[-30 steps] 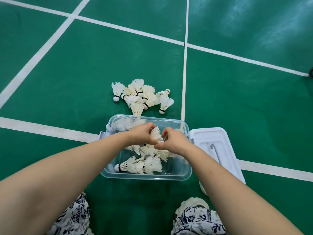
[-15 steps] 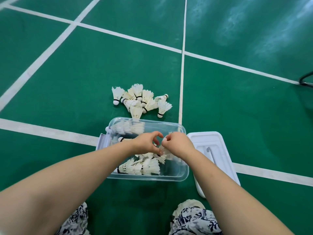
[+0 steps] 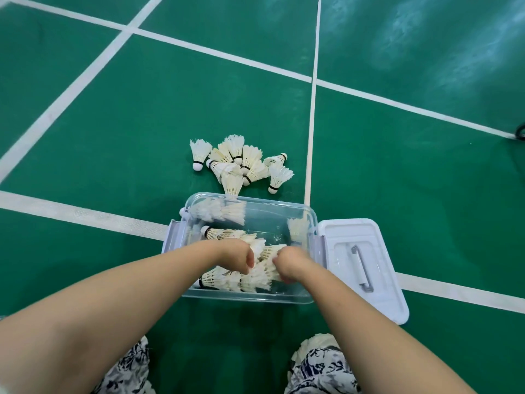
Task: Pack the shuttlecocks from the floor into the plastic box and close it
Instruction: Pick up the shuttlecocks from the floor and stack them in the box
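On the green court floor [image 3: 113,137], right in front of the crouching person, the clear plastic box [image 3: 250,297] stands open, its white lid [image 3: 341,237] lying flat just beside its right end, handle up. Both arms reach down into the box: the left hand [image 3: 235,255] and right hand [image 3: 291,265] sit close together over the packed shuttlecocks [image 3: 224,213]. Each hand's fingers are curled downward into the feathers, though I cannot tell whether either hand actually has hold of one. Just past the box's far wall a loose heap of shuttlecocks [image 3: 241,166] lies on the floor, one of them touching the rim. White court lines [image 3: 85,217] run under the box, and patterned trousers [image 3: 321,368] show at the bottom.
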